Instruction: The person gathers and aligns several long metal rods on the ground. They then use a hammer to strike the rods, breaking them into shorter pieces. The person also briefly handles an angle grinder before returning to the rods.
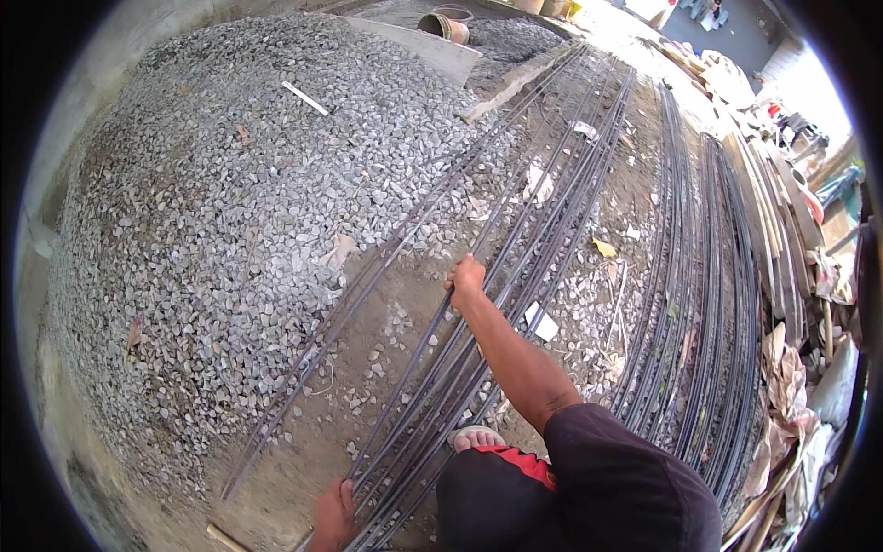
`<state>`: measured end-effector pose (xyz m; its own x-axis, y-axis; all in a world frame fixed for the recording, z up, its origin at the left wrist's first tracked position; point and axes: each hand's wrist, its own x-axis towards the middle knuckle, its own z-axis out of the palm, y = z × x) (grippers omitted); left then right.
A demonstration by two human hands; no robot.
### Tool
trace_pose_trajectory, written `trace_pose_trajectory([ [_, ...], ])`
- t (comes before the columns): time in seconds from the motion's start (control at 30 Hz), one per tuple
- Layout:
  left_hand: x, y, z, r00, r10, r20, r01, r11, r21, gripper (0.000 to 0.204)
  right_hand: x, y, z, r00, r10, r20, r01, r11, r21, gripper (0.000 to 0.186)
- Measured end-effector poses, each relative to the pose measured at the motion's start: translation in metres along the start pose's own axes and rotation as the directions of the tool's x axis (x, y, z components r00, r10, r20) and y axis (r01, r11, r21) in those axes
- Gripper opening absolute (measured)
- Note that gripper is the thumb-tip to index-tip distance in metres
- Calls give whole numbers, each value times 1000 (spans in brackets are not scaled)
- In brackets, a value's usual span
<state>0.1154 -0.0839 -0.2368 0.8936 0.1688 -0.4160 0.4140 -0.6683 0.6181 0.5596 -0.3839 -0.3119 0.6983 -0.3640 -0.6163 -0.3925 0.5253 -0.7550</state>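
Observation:
A bundle of long, dark steel rods (pixel 552 210) lies slantwise on the ground in front of me. My right hand (pixel 467 279) is closed around one rod at the bundle's left side, with the arm stretched forward. Lower down, near the bottom edge, my left hand (pixel 333 517) is closed at the near part of the rods, seemingly on the same rod; its fingers are partly hidden. Apart from the bundle, a few more rods (pixel 317 361) lie to the left along the gravel's edge.
A large heap of grey gravel (pixel 212 212) fills the left side. More rod bundles (pixel 667 276) lie at the right, beside stacked wooden boards (pixel 777 212) and crumpled sacks (pixel 782 396). A bucket (pixel 443 28) lies tipped at the back. My sandalled foot (pixel 475 438) is beside the rods.

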Motion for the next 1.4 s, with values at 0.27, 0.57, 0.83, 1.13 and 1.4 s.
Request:
trace_pose_trajectory([
  [0.27, 23, 0, -3, 998, -10, 65, 9, 1000, 14, 41, -1, -10, 33, 993, -70, 99, 74, 997, -32, 29],
  [0.57, 63, 4, -40, 982, -124, 144, 94, 976, 197, 30, 78, 6, -1, 480, -184, 858, 833, -211, -511, 24],
  [0.83, 115, -52, -59, 980, 66, -185, -19, 970, 244, 29, 57, -23, 9, 872, 97, 479, 79, 940, -333, 61],
  [1.13, 153, -89, -78, 897, 290, -335, -45, 811, 583, 41, 2, -23, -66, 846, -100, 524, 418, 736, -532, 56],
  [1.4, 103, -150, -79, 922, 23, -387, 178, 862, 474, 67, -68, 50, -131, 726, -209, 655, 686, 292, -666, 45],
])
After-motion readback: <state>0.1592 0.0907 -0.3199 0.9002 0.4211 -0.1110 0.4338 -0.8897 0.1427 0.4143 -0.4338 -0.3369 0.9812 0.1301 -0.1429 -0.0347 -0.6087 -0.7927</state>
